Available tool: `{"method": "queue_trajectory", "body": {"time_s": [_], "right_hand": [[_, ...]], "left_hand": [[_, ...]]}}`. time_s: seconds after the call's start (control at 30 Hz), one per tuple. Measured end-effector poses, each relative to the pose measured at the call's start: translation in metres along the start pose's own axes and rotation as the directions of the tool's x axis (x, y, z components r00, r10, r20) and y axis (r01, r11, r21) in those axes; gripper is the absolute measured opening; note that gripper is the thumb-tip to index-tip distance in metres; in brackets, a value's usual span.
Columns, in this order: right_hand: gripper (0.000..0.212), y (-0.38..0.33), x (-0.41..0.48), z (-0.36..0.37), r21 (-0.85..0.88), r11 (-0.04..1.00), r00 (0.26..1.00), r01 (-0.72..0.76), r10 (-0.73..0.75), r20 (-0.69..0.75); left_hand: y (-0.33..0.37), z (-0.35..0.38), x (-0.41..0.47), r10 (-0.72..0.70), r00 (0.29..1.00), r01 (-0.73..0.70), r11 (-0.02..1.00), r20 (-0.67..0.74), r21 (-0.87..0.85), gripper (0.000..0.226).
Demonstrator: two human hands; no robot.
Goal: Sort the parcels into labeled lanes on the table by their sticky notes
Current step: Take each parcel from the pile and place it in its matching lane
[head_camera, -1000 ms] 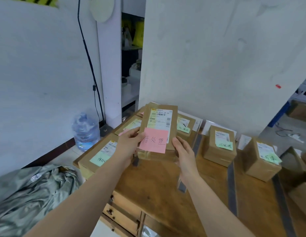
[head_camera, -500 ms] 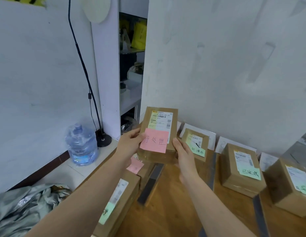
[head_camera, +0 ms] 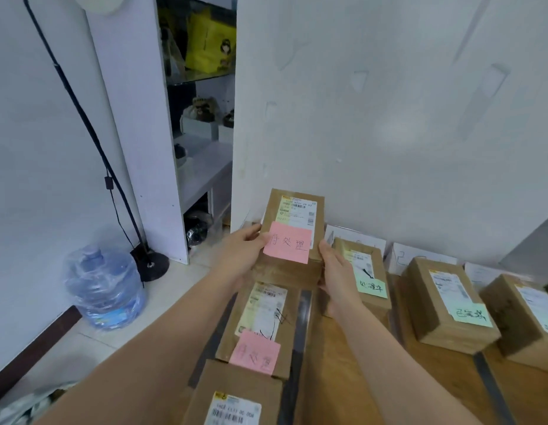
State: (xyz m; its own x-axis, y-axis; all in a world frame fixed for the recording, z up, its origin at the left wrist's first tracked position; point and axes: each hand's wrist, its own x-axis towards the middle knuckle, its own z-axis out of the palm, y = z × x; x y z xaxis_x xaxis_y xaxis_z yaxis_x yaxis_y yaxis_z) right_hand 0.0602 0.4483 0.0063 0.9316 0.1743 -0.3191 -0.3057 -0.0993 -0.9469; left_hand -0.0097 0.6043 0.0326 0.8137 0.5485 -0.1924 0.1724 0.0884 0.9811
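A brown cardboard parcel (head_camera: 294, 228) with a white shipping label and a pink sticky note (head_camera: 288, 246) is held at the far end of the leftmost lane. My left hand (head_camera: 240, 253) grips its left edge and my right hand (head_camera: 334, 266) grips its right edge. Just in front of it lies another parcel (head_camera: 260, 320) with a pink note, and a third parcel (head_camera: 235, 397) sits nearest to me. To the right, parcels with green notes (head_camera: 363, 271) (head_camera: 447, 305) (head_camera: 524, 317) lie in their own lanes on the wooden table (head_camera: 343, 378).
Dark tape strips (head_camera: 297, 348) split the table into lanes, with white paper labels (head_camera: 416, 256) standing against the wall. A water jug (head_camera: 105, 286) and a lamp base (head_camera: 151, 263) sit on the floor to the left. An open shelf (head_camera: 202, 118) stands behind.
The view has shifted left and down over the left lane. The held parcel has moved toward the wall end of that lane, above the other pink-note parcel.
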Motion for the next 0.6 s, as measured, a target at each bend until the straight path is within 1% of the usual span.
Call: {"method": "queue_trajectory", "body": {"time_s": [0.07, 0.13, 0.23, 0.37, 0.43, 0.5, 0.6], "right_hand": [[0.038, -0.004, 0.011, 0.007, -0.002, 1.000, 0.999, -0.015, 0.015, -0.034], [0.027, -0.007, 0.020, 0.014, -0.013, 1.000, 0.999, -0.011, 0.011, -0.048], [0.031, -0.011, 0.033, 0.024, -0.041, 0.999, 0.997, 0.000, -0.003, -0.081], [0.017, -0.011, 0.049, 0.034, -0.093, 0.996, 0.998, -0.002, -0.005, -0.070], [0.020, -0.009, 0.055, 0.037, -0.106, 0.994, 0.997, 0.003, -0.010, -0.071], [0.020, -0.006, 0.059, 0.038, -0.121, 0.993, 0.996, 0.001, -0.012, -0.088], [0.020, 0.000, 0.062, 0.038, -0.151, 0.989, 0.995, -0.003, -0.012, -0.100]], "left_hand": [[0.002, -0.003, 0.015, 0.003, 0.999, -0.002, 1.000, 0.036, -0.013, 0.036], [0.003, -0.003, 0.029, 0.002, 0.999, -0.002, 1.000, 0.047, 0.004, 0.038], [0.001, -0.004, 0.048, -0.013, 0.997, 0.011, 1.000, 0.071, 0.021, 0.036], [-0.005, -0.004, 0.067, -0.046, 0.996, 0.042, 0.998, 0.079, 0.053, 0.037], [-0.011, -0.005, 0.076, -0.073, 0.994, 0.067, 0.995, 0.082, 0.076, 0.041], [-0.018, -0.004, 0.082, -0.086, 0.992, 0.076, 0.992, 0.089, 0.103, 0.042], [-0.029, -0.004, 0.088, -0.102, 0.987, 0.087, 0.988, 0.127, 0.124, 0.033]]}}
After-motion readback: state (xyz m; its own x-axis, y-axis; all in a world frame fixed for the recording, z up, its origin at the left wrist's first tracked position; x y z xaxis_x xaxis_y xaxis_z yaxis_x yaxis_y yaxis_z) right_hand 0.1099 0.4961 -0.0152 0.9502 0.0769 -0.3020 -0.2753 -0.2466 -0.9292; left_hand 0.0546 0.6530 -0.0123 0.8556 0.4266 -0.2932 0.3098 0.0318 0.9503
